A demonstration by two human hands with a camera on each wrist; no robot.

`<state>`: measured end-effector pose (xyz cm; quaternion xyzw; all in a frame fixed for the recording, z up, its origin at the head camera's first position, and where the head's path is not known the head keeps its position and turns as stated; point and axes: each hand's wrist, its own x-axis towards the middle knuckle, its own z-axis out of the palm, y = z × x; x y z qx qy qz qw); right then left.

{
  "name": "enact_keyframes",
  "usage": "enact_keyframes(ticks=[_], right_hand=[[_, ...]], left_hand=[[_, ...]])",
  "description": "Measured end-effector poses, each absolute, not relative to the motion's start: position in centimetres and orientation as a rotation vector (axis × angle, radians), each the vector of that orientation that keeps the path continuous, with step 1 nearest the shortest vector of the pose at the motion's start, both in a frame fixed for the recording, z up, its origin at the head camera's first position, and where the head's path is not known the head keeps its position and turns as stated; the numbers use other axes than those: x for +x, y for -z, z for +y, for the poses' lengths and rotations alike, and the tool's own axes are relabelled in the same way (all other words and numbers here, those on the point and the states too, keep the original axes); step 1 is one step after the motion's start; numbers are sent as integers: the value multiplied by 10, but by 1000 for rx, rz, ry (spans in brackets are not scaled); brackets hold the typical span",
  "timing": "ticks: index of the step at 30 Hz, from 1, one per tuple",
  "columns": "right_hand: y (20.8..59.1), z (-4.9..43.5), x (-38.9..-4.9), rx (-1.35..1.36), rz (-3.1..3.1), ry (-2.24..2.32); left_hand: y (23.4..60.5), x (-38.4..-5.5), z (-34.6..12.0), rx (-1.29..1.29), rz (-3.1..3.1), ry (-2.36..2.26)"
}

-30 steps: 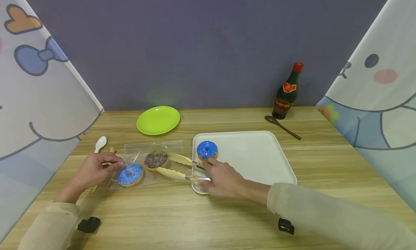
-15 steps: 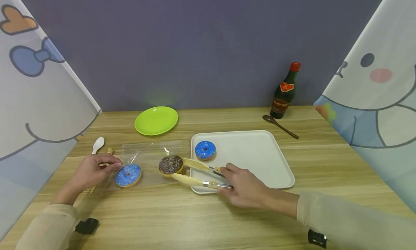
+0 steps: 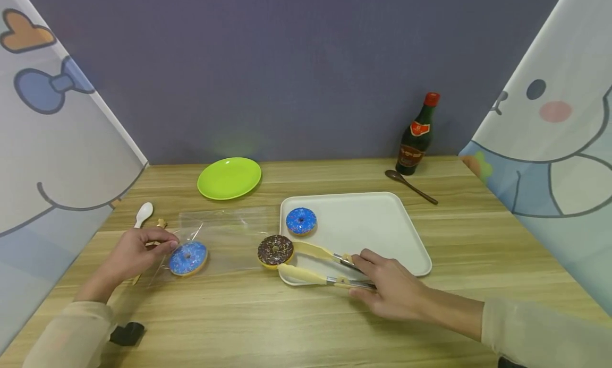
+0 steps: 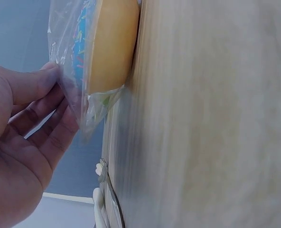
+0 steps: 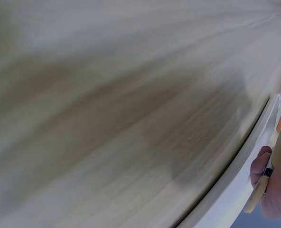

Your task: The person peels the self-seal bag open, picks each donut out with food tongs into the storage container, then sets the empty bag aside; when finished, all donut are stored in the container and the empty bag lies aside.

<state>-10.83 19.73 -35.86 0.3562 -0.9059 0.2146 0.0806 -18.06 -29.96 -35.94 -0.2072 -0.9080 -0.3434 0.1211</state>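
Observation:
My left hand (image 3: pixel 138 254) pinches the closed end of a clear plastic bag (image 3: pixel 227 256) lying on the table. Inside it, close to those fingers, is a doughnut with blue icing (image 3: pixel 179 257); the left wrist view shows its tan side through the film (image 4: pixel 113 45). My right hand (image 3: pixel 397 287) grips metal tongs with cream tips (image 3: pixel 306 275). Between the tips sits a chocolate-iced doughnut (image 3: pixel 266 249), at the bag's right end and over the left edge of a white tray (image 3: pixel 368 224). Another blue doughnut (image 3: pixel 294 219) rests in the tray's far left corner.
A green plate (image 3: pixel 229 178) lies at the back left. At the back right stands a dark bottle (image 3: pixel 415 139) with a brown wooden spoon (image 3: pixel 411 186) in front. Beside my left hand are a white spoon (image 3: pixel 144 213) and a thin gold-coloured utensil (image 3: pixel 161 223), partly hidden.
My right hand has drawn the tongs to the right, and the chocolate doughnut has come along from inside the bag to the tray's edge. My left hand keeps its pinch on the bag.

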Motion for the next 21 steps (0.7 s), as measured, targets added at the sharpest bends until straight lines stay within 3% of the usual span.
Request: enact_keyframes(ticks=[21], right_hand=[[359, 276, -94, 932, -2609, -484]], left_hand=[[361, -182, -300, -631, -2639, 1007]])
